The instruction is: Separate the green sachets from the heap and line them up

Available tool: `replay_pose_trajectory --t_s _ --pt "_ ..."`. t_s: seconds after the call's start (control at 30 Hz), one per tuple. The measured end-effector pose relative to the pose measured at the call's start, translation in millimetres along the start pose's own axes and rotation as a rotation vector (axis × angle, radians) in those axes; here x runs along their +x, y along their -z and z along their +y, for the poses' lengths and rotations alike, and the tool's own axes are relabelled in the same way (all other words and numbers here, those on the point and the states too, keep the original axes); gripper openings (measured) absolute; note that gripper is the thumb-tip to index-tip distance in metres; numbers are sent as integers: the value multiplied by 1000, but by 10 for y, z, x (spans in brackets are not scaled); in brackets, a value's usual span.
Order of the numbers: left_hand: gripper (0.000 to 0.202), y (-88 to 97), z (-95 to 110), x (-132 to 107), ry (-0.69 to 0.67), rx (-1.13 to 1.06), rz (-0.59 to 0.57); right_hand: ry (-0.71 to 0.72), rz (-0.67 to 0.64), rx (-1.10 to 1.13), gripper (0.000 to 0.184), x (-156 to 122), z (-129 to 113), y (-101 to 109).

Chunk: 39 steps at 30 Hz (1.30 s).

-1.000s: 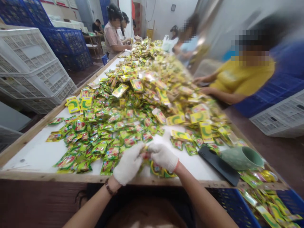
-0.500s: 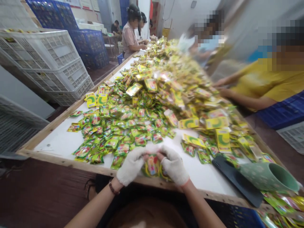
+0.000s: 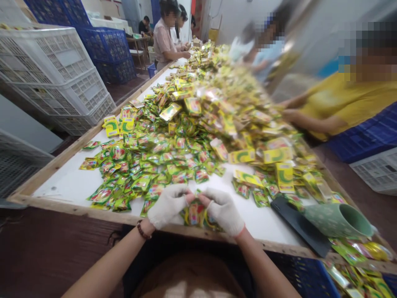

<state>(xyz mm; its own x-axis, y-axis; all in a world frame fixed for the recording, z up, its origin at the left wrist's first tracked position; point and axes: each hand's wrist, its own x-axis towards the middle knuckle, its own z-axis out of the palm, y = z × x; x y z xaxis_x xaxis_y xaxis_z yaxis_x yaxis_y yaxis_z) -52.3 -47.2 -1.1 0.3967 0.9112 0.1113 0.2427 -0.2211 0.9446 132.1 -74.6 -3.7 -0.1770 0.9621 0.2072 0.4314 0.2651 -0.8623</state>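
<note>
Squaring a small stack of sachets [image 3: 196, 213] at the worktop's [image 3: 71, 182] near edge, the gloved left hand [image 3: 167, 205] and right hand [image 3: 223, 211] pinch it from both sides, each grip closed on it. Keeping fingertips level should hold the edges flush, clear of the loose sachet pile [image 3: 186, 136] behind

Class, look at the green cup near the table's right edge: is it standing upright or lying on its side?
Lying on its side: the green cup rests lengthwise on the table, mouth facing right.

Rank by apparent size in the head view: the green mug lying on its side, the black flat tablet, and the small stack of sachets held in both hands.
1. Black flat tablet and green mug lying on its side: similar, unsure.
2. Small stack of sachets, held between the left hand and right hand.
</note>
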Motion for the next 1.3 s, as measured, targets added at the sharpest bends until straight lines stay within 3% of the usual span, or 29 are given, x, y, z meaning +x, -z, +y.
replay_pose_trajectory --t_s 0.1,0.2,0.4,0.5,0.63,0.7,0.77,0.87,0.93,1.0,1.07,1.13,1.2,1.3 --pt "24 16 30 25 75 -43 -4 -70 3 73 15 41 -17 -5" --pt "22 24 -14 15 64 -3 1 -77 26 90 14 40 19 -12" --pt "19 22 -139 -167 -231 185 12 220 -24 -72 21 -135 122 7" --pt "18 -26 -199 -223 -375 325 10 283 -25 -159 26 -215 126 -53" --pt "20 -86 -192 -171 -370 356 119 122 71 -78 19 -182 72 -89" --pt "25 -99 -143 -122 -219 268 185 -51 141 36 17 -140 62 15" --pt "30 -124 -90 -83 -50 200 145 -195 174 71 23 -131 85 196" --pt "23 -241 -35 -48 50 299 -10 -287 187 -135 38 -215 156 484" --pt "18 -377 -7 -28 53 409 -70 -369 205 -383 35 -311 187 602" --pt "15 -526 34 -6 50 511 -97 -436 162 -583 22 -404 188 634" --pt "17 -654 89 11 50 611 -91 -448 109 -633 23 -468 179 589" --pt "18 -746 133 19 62 643 -62 -431 131 -507 21 -501 192 494" --pt "17 -809 136 17 55 558 -34 -403 195 -216 23 -508 242 380" --pt "24 -890 58 -3 3 373 31 -337 257 240 47 -487 344 242"
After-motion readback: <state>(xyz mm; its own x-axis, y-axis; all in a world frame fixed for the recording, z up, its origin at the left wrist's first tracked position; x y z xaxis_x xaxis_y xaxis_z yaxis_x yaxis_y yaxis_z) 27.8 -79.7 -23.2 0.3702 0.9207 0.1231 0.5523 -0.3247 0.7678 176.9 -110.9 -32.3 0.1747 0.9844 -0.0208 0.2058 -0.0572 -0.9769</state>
